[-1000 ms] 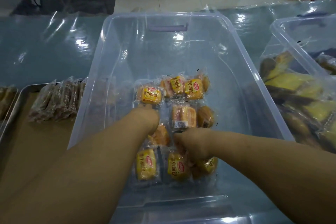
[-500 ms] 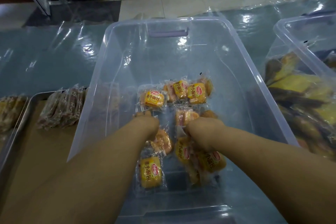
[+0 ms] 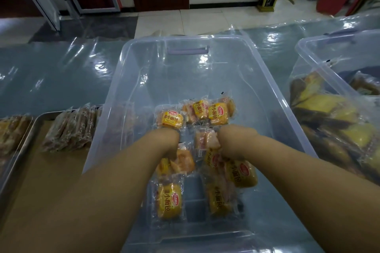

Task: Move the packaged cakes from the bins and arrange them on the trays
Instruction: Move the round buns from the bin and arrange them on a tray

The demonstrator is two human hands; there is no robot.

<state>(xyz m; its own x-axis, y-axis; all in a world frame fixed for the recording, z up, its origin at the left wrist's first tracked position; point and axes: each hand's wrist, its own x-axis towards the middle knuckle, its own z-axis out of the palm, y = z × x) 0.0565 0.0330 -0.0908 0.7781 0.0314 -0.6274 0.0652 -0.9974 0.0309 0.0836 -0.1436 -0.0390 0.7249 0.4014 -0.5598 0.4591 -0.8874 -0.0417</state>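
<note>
Tray (image 3: 24, 135) far left, cake row (image 3: 70, 127) at its far end. Bin (image 3: 127, 72) centre; cakes (image 3: 169, 120) bunched in near half, both hands well apart from walls. Left hand (image 3: 164, 141) low in bin, fingers curled on two cakes. Right hand (image 3: 232, 144) just beside, clamped on hanging bunch. Second bin (image 3: 308, 53) right, holding cakes. Glossy sheet (image 3: 61, 72) over table; tiled floor (image 3: 174, 20) beyond

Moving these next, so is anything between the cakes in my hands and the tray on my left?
Yes: the left wall of the clear bin separates the packaged cakes in your left hand and right hand from the metal tray; lift them over its rim.
</note>
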